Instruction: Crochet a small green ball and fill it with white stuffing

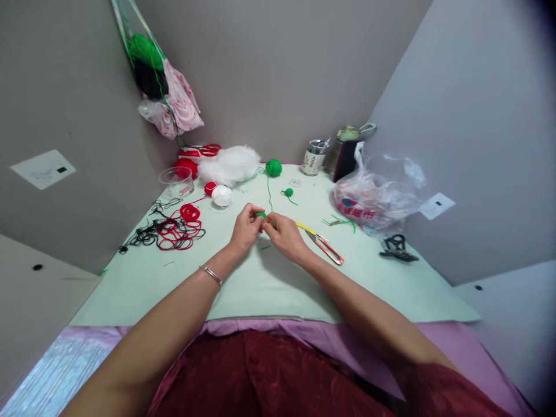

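Observation:
Near the table's middle, my left hand (247,227) is closed, its thumb and fingers pinching a small green yarn piece (261,215). My right hand (284,234) meets it from the other side, fingertips pinched at the same piece; they partly hide its shape. A green strand runs from a green yarn ball (273,168) down towards my hands. Just right of my right hand, a slim yellow-handled tool (306,227) shows, its near end hidden by the hand. Orange-handled thread snips (329,251) lie beside it. A short green yarn scrap (266,248) lies below my fingers.
Tangled red and black yarn (174,229), a clear plastic cup (179,184) and white stuffing (230,165) lie left. At right stand a pen tin (314,157), a plastic bag (377,197) and a black hair clip (397,249). Grey panels (269,75) enclose the table.

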`<control>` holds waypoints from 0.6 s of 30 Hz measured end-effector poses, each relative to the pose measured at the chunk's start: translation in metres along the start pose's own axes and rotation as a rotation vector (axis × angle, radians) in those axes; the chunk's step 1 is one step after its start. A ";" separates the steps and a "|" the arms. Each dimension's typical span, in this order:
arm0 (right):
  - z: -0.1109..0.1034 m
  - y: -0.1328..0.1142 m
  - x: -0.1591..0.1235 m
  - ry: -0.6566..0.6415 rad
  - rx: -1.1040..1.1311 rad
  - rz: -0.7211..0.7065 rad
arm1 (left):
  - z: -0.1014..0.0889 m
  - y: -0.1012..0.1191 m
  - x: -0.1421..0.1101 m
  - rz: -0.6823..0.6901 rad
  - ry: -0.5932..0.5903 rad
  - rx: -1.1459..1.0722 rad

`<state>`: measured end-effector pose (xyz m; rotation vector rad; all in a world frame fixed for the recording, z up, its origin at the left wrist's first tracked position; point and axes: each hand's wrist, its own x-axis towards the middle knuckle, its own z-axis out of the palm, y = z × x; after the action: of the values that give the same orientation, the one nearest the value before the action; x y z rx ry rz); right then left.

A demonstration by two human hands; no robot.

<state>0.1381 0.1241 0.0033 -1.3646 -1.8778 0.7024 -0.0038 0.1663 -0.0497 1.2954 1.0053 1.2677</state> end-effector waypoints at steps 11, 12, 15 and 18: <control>-0.014 0.017 0.014 -0.075 -0.134 -0.092 | -0.025 0.021 0.008 0.065 0.171 -0.169; -0.022 0.021 0.017 -0.043 -0.171 -0.073 | -0.028 0.025 0.009 0.084 0.189 -0.184; -0.044 0.040 0.024 0.054 -0.328 0.043 | -0.032 0.034 0.008 0.115 0.184 -0.206; -0.052 0.056 0.024 0.012 -0.451 0.113 | -0.027 0.037 0.005 0.122 0.135 -0.207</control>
<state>0.2070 0.1651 -0.0027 -1.7592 -2.0395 0.3284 -0.0338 0.1690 -0.0148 1.1375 0.8722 1.5272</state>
